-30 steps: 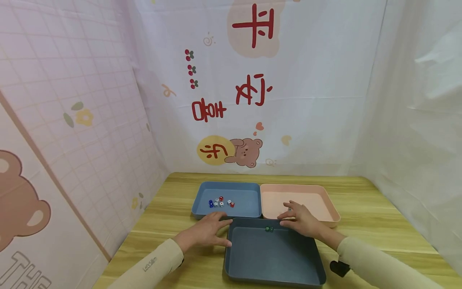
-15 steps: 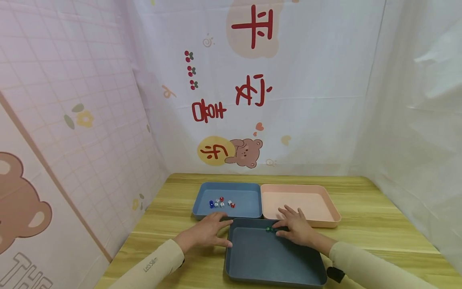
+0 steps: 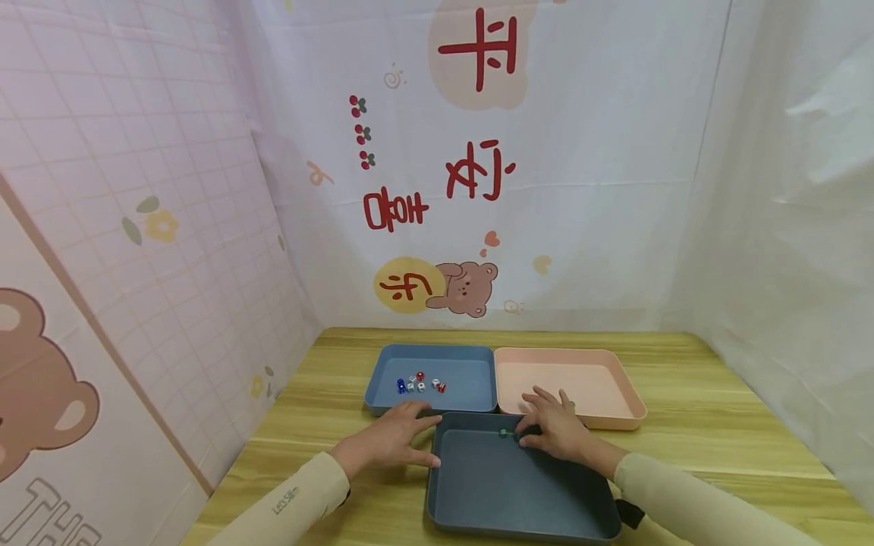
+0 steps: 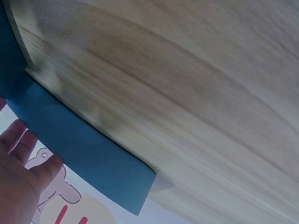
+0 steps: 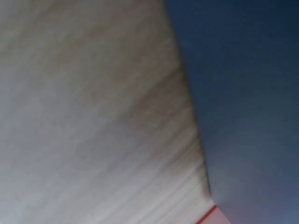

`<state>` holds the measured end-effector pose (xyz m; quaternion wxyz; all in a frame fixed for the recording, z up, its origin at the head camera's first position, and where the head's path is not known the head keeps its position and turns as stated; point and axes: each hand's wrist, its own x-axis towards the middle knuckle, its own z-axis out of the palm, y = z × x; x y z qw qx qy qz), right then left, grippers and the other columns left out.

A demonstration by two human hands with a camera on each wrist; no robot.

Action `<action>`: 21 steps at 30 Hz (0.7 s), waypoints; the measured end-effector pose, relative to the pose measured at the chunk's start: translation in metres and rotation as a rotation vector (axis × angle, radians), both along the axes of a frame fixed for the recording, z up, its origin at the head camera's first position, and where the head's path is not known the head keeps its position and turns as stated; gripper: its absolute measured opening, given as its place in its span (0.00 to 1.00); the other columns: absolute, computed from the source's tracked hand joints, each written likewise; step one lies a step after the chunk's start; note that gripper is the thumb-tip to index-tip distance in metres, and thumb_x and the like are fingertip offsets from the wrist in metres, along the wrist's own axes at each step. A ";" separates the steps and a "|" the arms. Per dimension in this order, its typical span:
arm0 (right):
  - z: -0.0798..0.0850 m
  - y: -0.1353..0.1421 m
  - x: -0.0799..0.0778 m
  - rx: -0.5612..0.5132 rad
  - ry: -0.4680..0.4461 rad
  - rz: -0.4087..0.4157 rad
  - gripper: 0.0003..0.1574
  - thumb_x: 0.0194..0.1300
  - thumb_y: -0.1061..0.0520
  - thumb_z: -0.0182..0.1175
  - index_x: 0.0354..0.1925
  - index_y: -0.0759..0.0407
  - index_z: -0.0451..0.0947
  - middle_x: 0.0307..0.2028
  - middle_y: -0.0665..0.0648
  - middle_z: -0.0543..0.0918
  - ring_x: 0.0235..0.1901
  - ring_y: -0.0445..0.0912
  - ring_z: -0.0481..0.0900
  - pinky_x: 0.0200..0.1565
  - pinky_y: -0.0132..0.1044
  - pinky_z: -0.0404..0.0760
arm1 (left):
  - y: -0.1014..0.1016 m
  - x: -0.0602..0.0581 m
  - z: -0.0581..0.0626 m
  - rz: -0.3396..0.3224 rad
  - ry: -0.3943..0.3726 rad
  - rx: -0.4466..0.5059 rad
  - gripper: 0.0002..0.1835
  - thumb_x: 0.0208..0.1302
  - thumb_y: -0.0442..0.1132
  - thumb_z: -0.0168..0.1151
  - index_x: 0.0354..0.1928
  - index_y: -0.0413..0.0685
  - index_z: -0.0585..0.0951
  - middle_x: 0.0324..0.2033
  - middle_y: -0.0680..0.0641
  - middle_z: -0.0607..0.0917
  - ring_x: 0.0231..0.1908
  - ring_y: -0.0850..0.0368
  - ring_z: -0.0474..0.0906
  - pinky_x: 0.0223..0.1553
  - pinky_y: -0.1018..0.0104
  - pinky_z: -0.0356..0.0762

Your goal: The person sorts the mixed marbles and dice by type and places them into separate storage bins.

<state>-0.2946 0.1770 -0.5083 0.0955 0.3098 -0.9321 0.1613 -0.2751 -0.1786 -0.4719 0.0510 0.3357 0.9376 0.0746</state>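
A dark slate-blue tray (image 3: 519, 500) lies nearest in the head view, with two small green dice (image 3: 503, 433) near its far wall. My right hand (image 3: 556, 431) reaches over that wall, its thumb and index fingertip pinching the right-hand die, which they partly cover. Its other fingers spread toward the peach tray (image 3: 617, 398). At the dark tray's left rim, my left hand (image 3: 392, 437) holds nothing, thumb and fingers spread. The left wrist view shows its relaxed fingers (image 4: 46, 169) close to a blue tray wall (image 4: 88, 147). The right hand is outside the right wrist view.
Beyond the dark tray, a blue tray (image 3: 464, 364) holds several dice (image 3: 420, 387) in blue, white and red. It stands side by side with the peach tray on the wood-grain table (image 3: 717, 425). A printed cloth (image 3: 580, 189) hangs behind.
My right hand has come from over the peach tray down and left to the green dice. One die has shifted slightly left. My left hand has stayed in place.
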 end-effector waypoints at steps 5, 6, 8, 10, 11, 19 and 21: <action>-0.001 -0.001 -0.001 -0.004 -0.005 0.014 0.05 0.56 0.49 0.74 0.33 0.43 0.88 0.62 0.67 0.75 0.68 0.68 0.61 0.59 0.80 0.45 | 0.000 0.000 0.001 0.000 -0.001 0.000 0.47 0.58 0.75 0.55 0.73 0.57 0.68 0.70 0.44 0.64 0.70 0.45 0.59 0.68 0.45 0.59; -0.001 -0.001 -0.001 -0.007 -0.002 0.018 0.05 0.56 0.49 0.74 0.33 0.43 0.88 0.61 0.67 0.76 0.68 0.68 0.61 0.59 0.80 0.45 | 0.000 0.000 0.001 -0.001 0.000 -0.001 0.47 0.58 0.75 0.55 0.73 0.56 0.68 0.70 0.44 0.64 0.70 0.45 0.59 0.68 0.45 0.59; -0.001 -0.001 0.000 -0.017 -0.003 0.025 0.05 0.56 0.49 0.74 0.33 0.43 0.88 0.61 0.67 0.76 0.68 0.68 0.61 0.59 0.80 0.45 | 0.000 0.000 0.001 -0.003 0.002 -0.001 0.47 0.58 0.75 0.55 0.73 0.56 0.67 0.70 0.44 0.64 0.70 0.45 0.59 0.69 0.46 0.59; 0.000 0.000 0.000 -0.040 -0.007 0.028 0.05 0.56 0.49 0.74 0.33 0.43 0.88 0.62 0.67 0.75 0.68 0.68 0.61 0.59 0.80 0.44 | 0.000 0.000 0.000 -0.003 0.006 0.001 0.46 0.59 0.75 0.56 0.73 0.57 0.67 0.70 0.43 0.64 0.70 0.45 0.59 0.69 0.46 0.59; 0.002 0.000 0.000 -0.053 -0.008 0.028 0.04 0.56 0.49 0.74 0.33 0.42 0.88 0.61 0.68 0.75 0.68 0.68 0.61 0.59 0.80 0.44 | 0.000 0.000 0.000 -0.003 0.006 0.002 0.46 0.59 0.74 0.56 0.73 0.57 0.67 0.70 0.43 0.64 0.70 0.45 0.59 0.69 0.46 0.59; 0.025 0.020 -0.011 -0.226 0.001 -0.038 0.01 0.60 0.51 0.71 0.33 0.44 0.88 0.62 0.70 0.74 0.68 0.70 0.59 0.61 0.78 0.42 | 0.000 0.000 0.000 -0.001 0.009 0.001 0.46 0.59 0.74 0.56 0.73 0.57 0.67 0.70 0.43 0.64 0.70 0.45 0.59 0.69 0.46 0.59; 0.032 0.028 -0.016 -0.257 0.006 -0.067 0.02 0.62 0.51 0.70 0.34 0.45 0.88 0.62 0.71 0.73 0.68 0.70 0.59 0.60 0.79 0.42 | 0.000 0.000 0.000 -0.003 0.013 0.002 0.45 0.59 0.73 0.57 0.73 0.57 0.67 0.70 0.43 0.64 0.70 0.44 0.59 0.68 0.46 0.59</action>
